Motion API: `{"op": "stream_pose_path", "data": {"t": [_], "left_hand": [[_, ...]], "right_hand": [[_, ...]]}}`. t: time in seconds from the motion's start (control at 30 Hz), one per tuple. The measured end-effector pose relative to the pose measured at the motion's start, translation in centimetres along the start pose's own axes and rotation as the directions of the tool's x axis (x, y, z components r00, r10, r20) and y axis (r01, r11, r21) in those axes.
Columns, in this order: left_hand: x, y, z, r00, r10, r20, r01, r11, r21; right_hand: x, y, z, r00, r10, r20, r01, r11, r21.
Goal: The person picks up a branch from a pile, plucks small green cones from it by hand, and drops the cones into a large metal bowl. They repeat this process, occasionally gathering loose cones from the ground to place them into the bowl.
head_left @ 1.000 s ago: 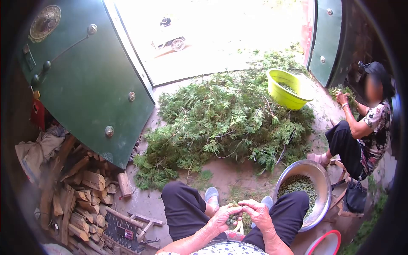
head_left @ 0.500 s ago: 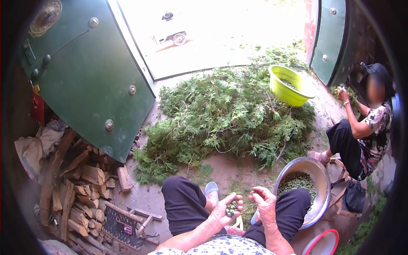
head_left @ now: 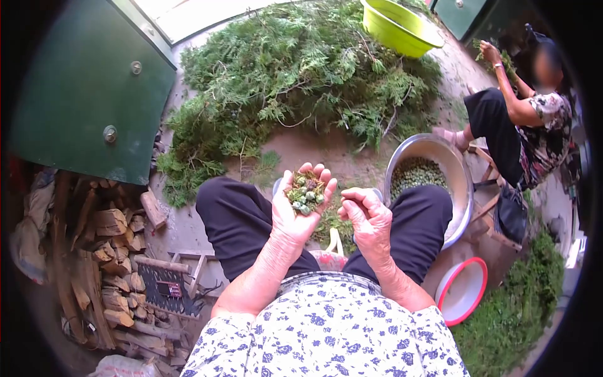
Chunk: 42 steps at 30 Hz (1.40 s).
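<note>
My left hand (head_left: 290, 221) is cupped palm up in front of my lap, holding a small heap of round green cones (head_left: 306, 193) mixed with yellowish-brown bits. Just to its right, apart from it, my right hand (head_left: 369, 221) has its thumb and fingers pinched together. Whatever is between those fingertips, if anything, is hidden. Beside my right knee stands a metal basin (head_left: 463, 182) partly filled with similar green cones (head_left: 418, 174); my knee covers part of it.
Leafy evergreen branches (head_left: 282, 81) are piled ahead, with a yellow-green tub (head_left: 402, 31) on their far right. A seated person (head_left: 524, 113) handles a sprig at right. A red-rimmed white basin (head_left: 461, 292) sits near my right side. Split firewood (head_left: 116, 270) lies left, below a green door (head_left: 94, 94).
My view has tipped further down. My left hand has opened out from a looser curl, showing more of the cones in its palm. My right hand stays pinched beside it.
</note>
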<state>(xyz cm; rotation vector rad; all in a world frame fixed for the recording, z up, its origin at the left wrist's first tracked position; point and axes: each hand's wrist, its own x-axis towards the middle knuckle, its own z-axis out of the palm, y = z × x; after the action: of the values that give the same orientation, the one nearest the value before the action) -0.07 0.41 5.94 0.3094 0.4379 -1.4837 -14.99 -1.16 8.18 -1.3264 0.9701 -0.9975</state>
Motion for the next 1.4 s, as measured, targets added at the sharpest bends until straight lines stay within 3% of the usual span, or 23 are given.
{"op": "stream_pose_path", "data": {"t": [0.07, 0.13, 0.27, 0.43, 0.53, 0.6, 0.73, 0.87, 0.93, 1.0, 1.03, 1.07, 1.1, 1.23, 1.4], "left_hand": [[0.0, -0.2, -0.4, 0.999, -0.026, 0.032, 0.027, 1.0, -0.001], [0.0, -0.6, -0.7, 0.998, -0.031, 0.06, 0.03, 0.999, 0.022], [-0.2, -0.9, -1.2, 0.991, -0.047, 0.121, 0.043, 0.998, 0.036], [-0.4, -1.2, -1.5, 0.995, -0.042, 0.092, 0.038, 0.998, 0.048], [-0.4, -1.1, -1.4, 0.998, -0.035, 0.055, 0.033, 0.999, 0.033], [-0.5, -0.8, -1.4, 0.996, -0.055, 0.066, 0.054, 0.998, 0.01], [-0.7, -1.0, -1.1, 0.999, -0.045, 0.009, 0.045, 0.998, 0.039], [-0.8, -1.0, -1.0, 0.999, -0.049, 0.022, 0.048, 0.998, 0.042], [-0.7, -0.9, -1.4, 0.997, -0.061, 0.042, 0.059, 0.997, 0.046], [-0.5, -0.8, -1.8, 0.996, -0.075, 0.051, 0.072, 0.996, 0.059], [-0.5, -0.8, -1.8, 0.996, -0.076, 0.05, 0.073, 0.996, 0.058], [-0.6, -0.8, -1.9, 0.995, -0.083, 0.047, 0.078, 0.992, 0.101], [-0.6, -0.9, -1.9, 0.995, -0.091, 0.043, 0.084, 0.986, 0.144], [-1.0, -1.4, -1.3, 0.998, -0.069, -0.005, 0.068, 0.98, 0.188], [-0.9, -1.5, -1.6, 0.986, -0.153, 0.071, 0.145, 0.983, 0.11]], "right_hand": [[-0.2, 0.1, 0.4, 0.999, 0.001, 0.047, -0.003, 0.999, 0.045], [0.1, 1.1, 0.7, 0.989, -0.131, 0.067, 0.138, 0.984, -0.111], [0.2, 1.2, 1.0, 0.986, -0.141, 0.093, 0.157, 0.968, -0.197], [0.2, 2.1, 0.8, 0.979, -0.175, 0.107, 0.198, 0.941, -0.274], [0.1, 2.4, 0.4, 0.991, -0.084, 0.104, 0.102, 0.98, -0.174], [0.0, 2.7, 0.1, 0.986, 0.107, 0.129, -0.128, 0.978, 0.167], [0.5, 2.2, -0.2, 0.979, 0.166, 0.119, -0.195, 0.934, 0.299], [1.1, 2.0, -1.4, 0.953, 0.257, 0.162, -0.304, 0.808, 0.505], [1.5, 1.0, -1.7, 0.915, 0.3, 0.272, -0.404, 0.651, 0.643], [1.3, 1.6, -1.5, 0.922, 0.307, 0.234, -0.385, 0.685, 0.618], [1.2, 1.4, -1.4, 0.98, 0.128, 0.156, -0.168, 0.944, 0.283], [1.1, 1.2, -1.2, 0.985, -0.075, 0.157, 0.094, 0.989, -0.112], [1.2, 0.9, -0.9, 0.961, -0.218, 0.172, 0.253, 0.942, -0.22], [1.2, 1.5, -0.2, 0.921, -0.262, 0.287, 0.324, 0.926, -0.194], [1.2, 1.7, -0.1, 0.926, -0.232, 0.299, 0.308, 0.921, -0.239]]}}
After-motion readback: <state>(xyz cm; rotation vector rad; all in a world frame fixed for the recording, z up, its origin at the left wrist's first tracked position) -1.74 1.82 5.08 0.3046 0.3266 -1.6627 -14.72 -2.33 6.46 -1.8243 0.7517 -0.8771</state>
